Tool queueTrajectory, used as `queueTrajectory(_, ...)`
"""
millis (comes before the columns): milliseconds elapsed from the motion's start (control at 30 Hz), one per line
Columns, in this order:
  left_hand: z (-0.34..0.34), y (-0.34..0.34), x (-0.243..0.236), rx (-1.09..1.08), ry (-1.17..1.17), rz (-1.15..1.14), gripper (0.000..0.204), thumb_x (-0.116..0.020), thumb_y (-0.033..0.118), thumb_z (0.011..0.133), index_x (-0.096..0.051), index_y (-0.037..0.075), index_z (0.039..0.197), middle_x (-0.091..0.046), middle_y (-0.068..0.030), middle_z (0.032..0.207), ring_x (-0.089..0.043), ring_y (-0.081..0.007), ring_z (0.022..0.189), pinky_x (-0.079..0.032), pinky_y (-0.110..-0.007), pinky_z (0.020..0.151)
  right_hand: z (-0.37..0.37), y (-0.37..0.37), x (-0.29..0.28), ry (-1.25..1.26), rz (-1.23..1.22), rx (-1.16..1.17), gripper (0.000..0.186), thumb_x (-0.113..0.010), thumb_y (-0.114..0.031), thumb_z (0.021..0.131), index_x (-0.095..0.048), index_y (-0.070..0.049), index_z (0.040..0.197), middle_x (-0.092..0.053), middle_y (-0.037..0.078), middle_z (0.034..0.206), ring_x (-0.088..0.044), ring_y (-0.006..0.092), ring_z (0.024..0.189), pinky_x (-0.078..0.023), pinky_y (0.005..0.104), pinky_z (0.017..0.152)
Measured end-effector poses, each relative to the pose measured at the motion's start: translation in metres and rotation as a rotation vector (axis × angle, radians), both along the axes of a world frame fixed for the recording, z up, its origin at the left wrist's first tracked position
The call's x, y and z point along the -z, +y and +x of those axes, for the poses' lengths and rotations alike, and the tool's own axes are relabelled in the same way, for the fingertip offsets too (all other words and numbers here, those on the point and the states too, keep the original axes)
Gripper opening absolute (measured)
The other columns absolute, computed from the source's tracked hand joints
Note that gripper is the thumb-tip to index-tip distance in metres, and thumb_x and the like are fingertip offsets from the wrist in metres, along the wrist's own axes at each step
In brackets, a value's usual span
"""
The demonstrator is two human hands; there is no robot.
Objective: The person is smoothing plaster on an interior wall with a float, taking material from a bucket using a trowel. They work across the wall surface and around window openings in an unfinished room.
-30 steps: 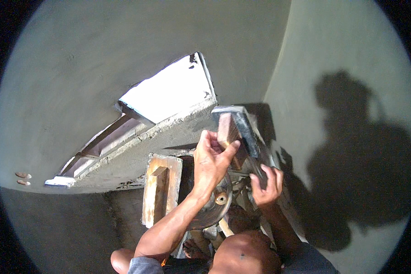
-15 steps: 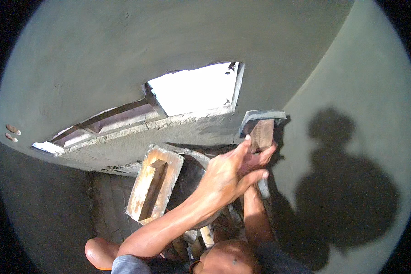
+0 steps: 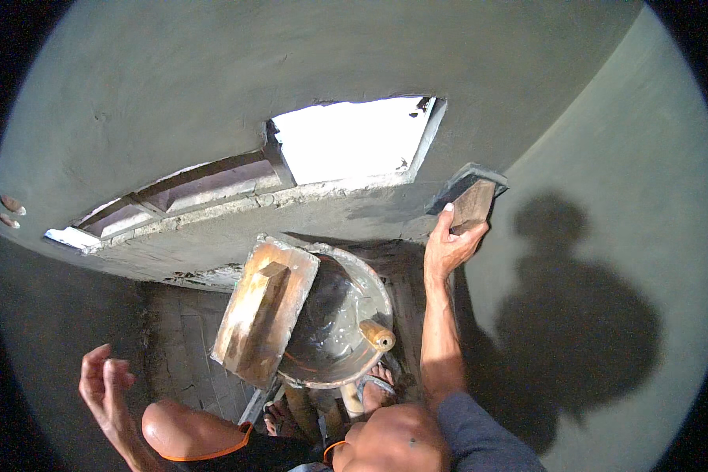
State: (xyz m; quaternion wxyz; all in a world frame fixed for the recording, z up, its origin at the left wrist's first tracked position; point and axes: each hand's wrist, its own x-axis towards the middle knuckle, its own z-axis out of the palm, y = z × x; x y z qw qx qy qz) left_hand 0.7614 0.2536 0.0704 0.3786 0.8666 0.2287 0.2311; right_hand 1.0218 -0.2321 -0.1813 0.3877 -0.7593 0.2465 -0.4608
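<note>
My right hand (image 3: 452, 245) grips the wooden handle of a plastering float (image 3: 473, 206), its dark flat blade against the grey wall near the corner. My left hand (image 3: 106, 385) is off at the lower left, fingers loosely curled and apart, nothing in them. Between my arms stands a round bucket (image 3: 387, 303) with wet grey cement mix inside. Across its left rim lies a second, larger wooden float (image 3: 266, 311), handle upward. A rounded wooden tool handle (image 3: 377, 336) sticks up at the bucket's right side; the rest of that tool is hidden.
A bright window opening (image 3: 354, 145) with a rough sill and a slanting frame (image 3: 200, 193) breaks the plastered wall (image 3: 181, 86) ahead. The side wall (image 3: 629, 173) on the right carries my shadow. My knees and sandalled feet (image 3: 377, 383) are close to the bucket.
My left hand has swung away from beside my right hand to the lower left, uncovering the bucket. The float in my right hand has shifted slightly up and right in the picture.
</note>
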Motion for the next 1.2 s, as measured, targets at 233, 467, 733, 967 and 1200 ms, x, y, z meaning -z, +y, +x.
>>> queueTrajectory(233, -0.021, 0.057, 0.016, -0.159, 0.022, -0.096, 0.031, -0.066, 0.032, 0.104, -0.065, 0.007, 0.123, -0.065, 0.0007, 0.085, -0.058, -0.0036, 0.069, -0.045, -0.019, 0.06, 0.024, 0.046, -0.108, -0.226, -0.308, -0.125, 0.058, -0.078, -0.035, 0.09, -0.054, 0.007, 0.121, -0.064, 0.029, 0.097, -0.064, 0.048, 0.089, -0.05, 0.0524, 0.083)
queueTrajectory(467, -0.086, 0.09, 0.02, -0.257, 0.058, -0.277, 0.031, -0.066, 0.031, 0.104, -0.065, 0.007, 0.125, -0.06, 0.0027, 0.098, -0.055, -0.007, 0.088, -0.044, -0.022, 0.073, -0.001, 0.013, -0.036, -0.123, 0.011, -0.095, 0.05, -0.079, -0.032, 0.09, -0.054, 0.006, 0.112, -0.064, 0.027, 0.098, -0.066, 0.0444, 0.093, -0.05, 0.0502, 0.085)
queueTrajectory(733, -0.067, 0.088, 0.021, -0.17, 0.008, -0.235, 0.036, -0.067, 0.035, 0.103, -0.064, 0.009, 0.127, -0.06, 0.0028, 0.087, -0.052, -0.0042, 0.071, -0.043, -0.02, 0.065, 0.022, 0.036, -0.145, -0.19, -0.214, -0.131, 0.052, -0.079, -0.035, 0.089, -0.053, 0.005, 0.111, -0.064, 0.028, 0.095, -0.064, 0.0484, 0.085, -0.05, 0.0523, 0.076)
queueTrajectory(967, -0.1, 0.085, 0.005, -0.141, 0.065, 0.125, 0.01, -0.065, 0.009, 0.099, -0.067, 0.0, 0.099, -0.065, -0.0062, 0.082, -0.06, -0.0168, 0.075, -0.049, -0.03, 0.061, 0.001, 0.003, -0.058, -0.151, 0.013, -0.079, 0.051, -0.082, -0.032, 0.087, -0.056, 0.004, 0.111, -0.065, 0.028, 0.097, -0.064, 0.0484, 0.091, -0.05, 0.0526, 0.081)
queueTrajectory(1200, -0.093, 0.134, 0.029, -0.095, -0.06, -0.344, 0.008, -0.064, 0.006, 0.099, -0.068, 0.0, 0.101, -0.062, -0.006, 0.076, -0.059, -0.017, 0.073, -0.05, -0.03, 0.062, 0.027, 0.033, -0.161, -0.273, -0.226, -0.121, 0.056, -0.084, -0.036, 0.084, -0.059, 0.002, 0.118, -0.066, 0.024, 0.097, -0.066, 0.0443, 0.088, -0.052, 0.0495, 0.078)
